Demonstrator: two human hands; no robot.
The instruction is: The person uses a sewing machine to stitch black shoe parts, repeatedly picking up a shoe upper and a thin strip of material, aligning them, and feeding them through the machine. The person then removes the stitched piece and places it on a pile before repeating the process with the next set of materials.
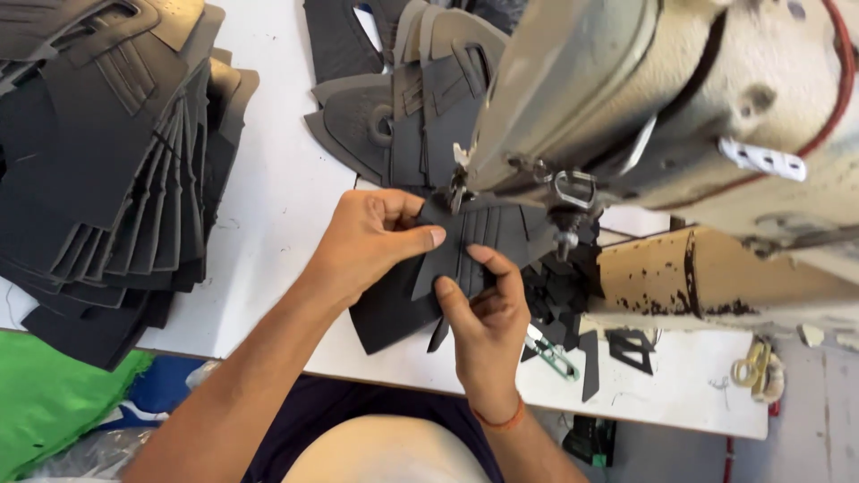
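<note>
Your left hand (371, 241) and right hand (488, 309) both pinch the dark piece (465, 241) under the machine head (573, 98); sewn-looking pieces (403, 116) lie behind; the big stack (107, 170) seems still to do.

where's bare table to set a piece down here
Bare white table runs between the left stack and the rear pile. A smaller patch lies past the snips, toward the front edge. It is crowded under the sewing machine, where both hands hold the dark piece.
</note>
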